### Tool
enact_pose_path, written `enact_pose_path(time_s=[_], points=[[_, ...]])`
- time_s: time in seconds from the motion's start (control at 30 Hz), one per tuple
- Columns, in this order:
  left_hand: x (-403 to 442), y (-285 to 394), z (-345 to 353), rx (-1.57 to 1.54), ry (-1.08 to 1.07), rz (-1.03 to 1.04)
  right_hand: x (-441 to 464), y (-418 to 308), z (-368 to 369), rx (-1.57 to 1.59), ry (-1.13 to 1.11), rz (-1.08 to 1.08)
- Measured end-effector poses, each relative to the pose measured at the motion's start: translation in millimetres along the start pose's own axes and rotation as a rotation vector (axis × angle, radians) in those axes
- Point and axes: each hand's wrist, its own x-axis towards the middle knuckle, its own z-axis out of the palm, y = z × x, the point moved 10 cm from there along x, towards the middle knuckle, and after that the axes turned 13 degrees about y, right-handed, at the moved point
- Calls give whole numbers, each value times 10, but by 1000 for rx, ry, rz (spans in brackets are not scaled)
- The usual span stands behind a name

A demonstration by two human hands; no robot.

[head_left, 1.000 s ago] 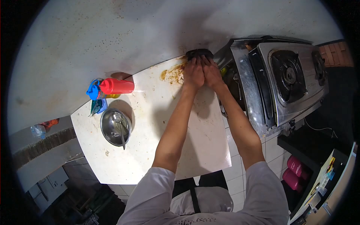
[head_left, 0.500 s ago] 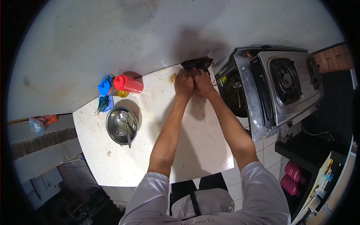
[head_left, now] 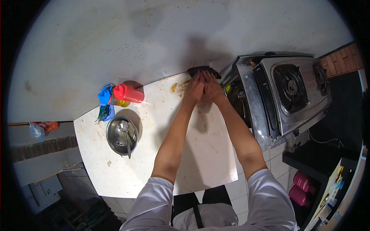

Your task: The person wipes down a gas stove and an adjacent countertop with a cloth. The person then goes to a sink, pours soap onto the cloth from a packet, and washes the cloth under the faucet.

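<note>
At the far edge of the white table, against the wall, lies a dark crumpled cloth (head_left: 214, 72). My left hand (head_left: 194, 89) and my right hand (head_left: 212, 87) are side by side, touching each other, with their fingers pressed together on the near side of the cloth. My palms and thumbs are partly hidden from above. A brown smear (head_left: 179, 88) marks the tabletop just left of my left hand.
On the table's left stand a metal bowl (head_left: 111, 136) with a ladle (head_left: 124, 127) in it, a red squeeze bottle (head_left: 129, 93), a blue-lidded container (head_left: 105, 94) and a small blue box (head_left: 109, 112). A gas stove (head_left: 308, 90) borders the right side.
Both hands and the cloth have shifted slightly toward me. More of the brown smear now shows beside my left hand. The whole view has moved a little.
</note>
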Motion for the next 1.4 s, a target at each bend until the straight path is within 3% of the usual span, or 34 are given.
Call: enact_pose_path(time_s=[0.07, 0.13, 0.23, 0.3, 0.47, 0.77, 0.93, 1.03, 1.13, 1.33, 1.4], points=[[31, -64, 107, -22, -41, -77, 22, 25, -2, 40, -41, 55], [71, 7, -16, -53, 86, -44, -11, 34, 2, 81, -81, 110], [91, -39, -28, -108, 24, -139, 49, 43, -26, 121, -53, 144], [80, -21, -18, -79, 20, -129, 51, -11, -28, 51, -31, 29], [-13, 87, -35, -23, 44, -63, -86, 46, -39, 169, -8, 135], [-292, 327, -63, 48, -122, -173, -403, -191, -382, 208, -98, 119], [-628, 598, -127, 31, -163, -138, -797, -235, -403, 225, -25, 146], [-891, 727, -94, -26, -123, -121, -1136, -294, -396, 225, -110, 176], [-1234, 952, -161, 10, -46, -82, -1549, -390, -447, 133, 77, 61], [-2058, 1417, -105, 61, -77, -48, -2307, -824, -909, 71, -55, 56], [-2279, 1548, -147, 97, -136, -111, -2564, -857, -837, 177, -155, 133]])
